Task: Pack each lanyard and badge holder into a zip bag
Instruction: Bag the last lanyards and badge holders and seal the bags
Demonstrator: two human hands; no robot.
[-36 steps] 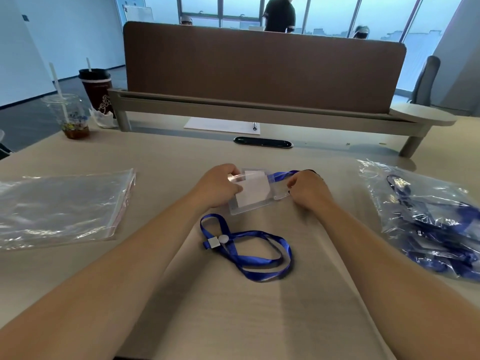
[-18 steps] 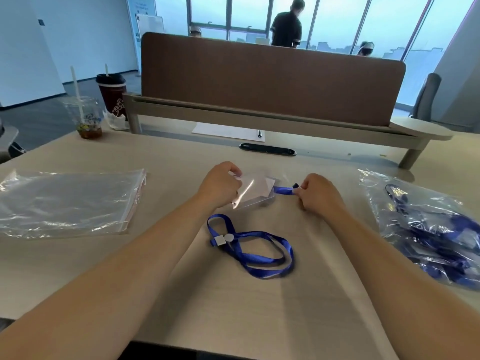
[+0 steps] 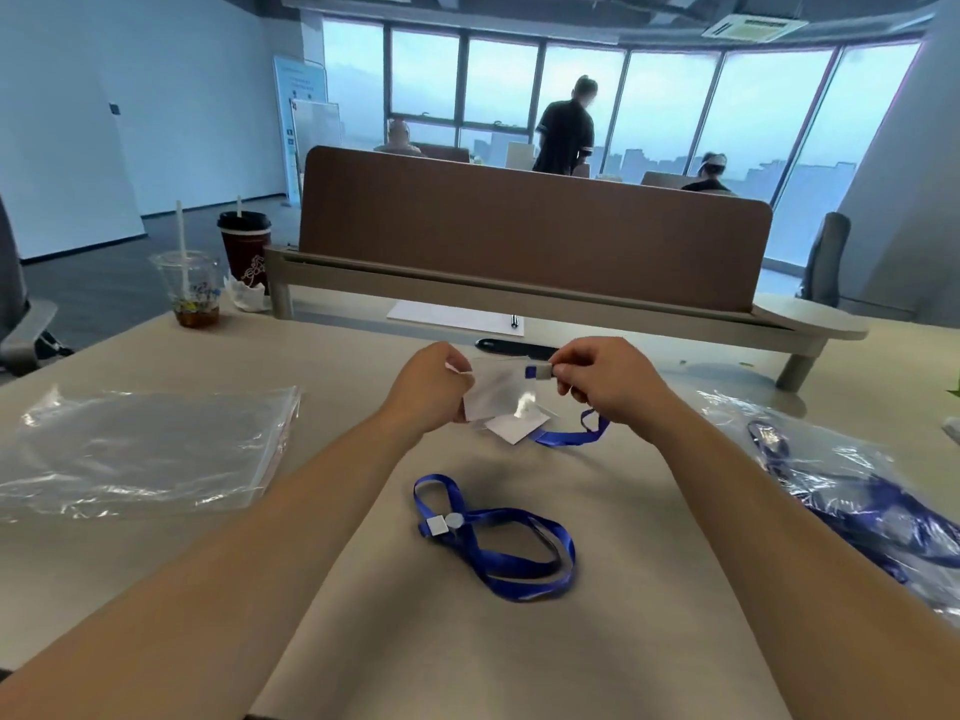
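A clear badge holder (image 3: 501,394) is gripped by the left hand (image 3: 428,389); a lanyard clip (image 3: 543,372) is pinched by the right hand (image 3: 597,381).

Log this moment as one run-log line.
left hand: holds badge holder | right hand: pinches clip at holder's top | lanyard: looped on table | zip bags: flat at left, untouched

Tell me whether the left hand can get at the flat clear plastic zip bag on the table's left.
Probably yes: only bare table lies between the left hand and the flat clear zip bag. The hand is gripping the clear plastic badge holder, so it must let go first.
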